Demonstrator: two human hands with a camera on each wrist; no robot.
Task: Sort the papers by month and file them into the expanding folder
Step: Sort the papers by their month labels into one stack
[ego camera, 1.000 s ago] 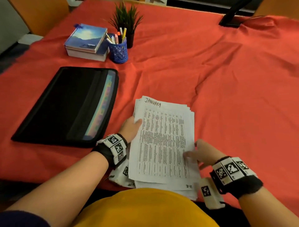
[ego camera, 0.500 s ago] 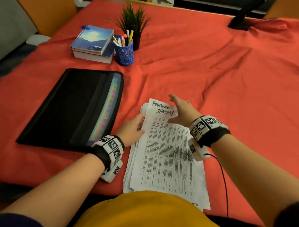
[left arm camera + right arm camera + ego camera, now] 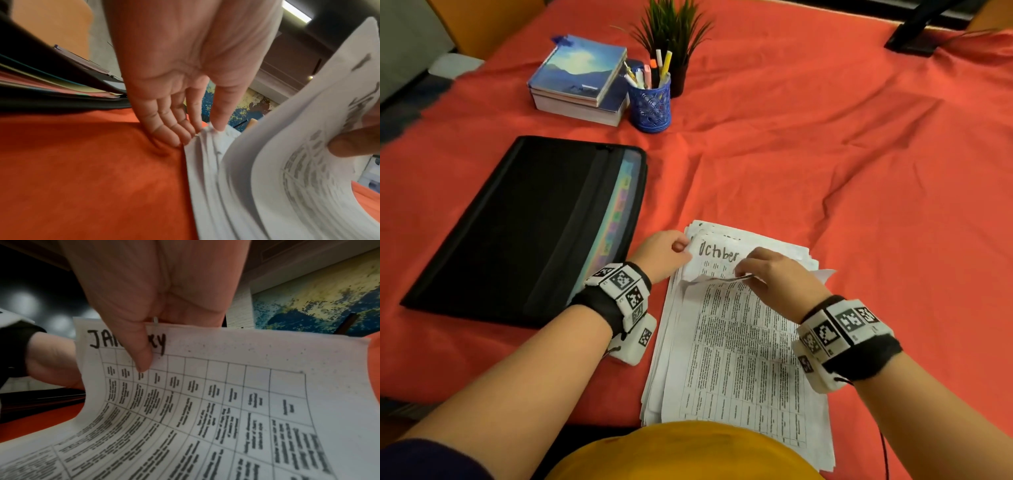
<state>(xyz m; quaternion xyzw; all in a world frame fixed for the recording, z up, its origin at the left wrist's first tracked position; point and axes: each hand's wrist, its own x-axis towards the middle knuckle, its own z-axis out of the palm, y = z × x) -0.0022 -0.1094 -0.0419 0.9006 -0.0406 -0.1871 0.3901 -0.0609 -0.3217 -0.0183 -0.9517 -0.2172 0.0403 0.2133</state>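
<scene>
Red cloth (image 3: 825, 154) covers the whole table, creased toward the far right. On the left lies the black expanding folder (image 3: 517, 222), flat, its mouth turned toward the papers so the coloured tabs show along its right edge; that likely keeps the slots within easy reach for filing. Beyond it, at the far side, sit a stack of books (image 3: 578, 85), a blue pen cup (image 3: 650, 102) and a small plant (image 3: 671, 31).

Just right of the folder, the left hand (image 3: 664, 253) rests with fingers nearly straight, its tips touching the far left corner of the paper stack (image 3: 739, 359), seemingly steadying it and keeping the lower sheets apart. A sheet headed October (image 3: 717, 253) shows there.

Further right, the right hand (image 3: 774, 274) pinches the far edge of the upper sheets, thumb on the January sheet (image 3: 205, 402), curling them up toward the near side, evidently to read the month headings beneath. Nothing appears filed yet.
</scene>
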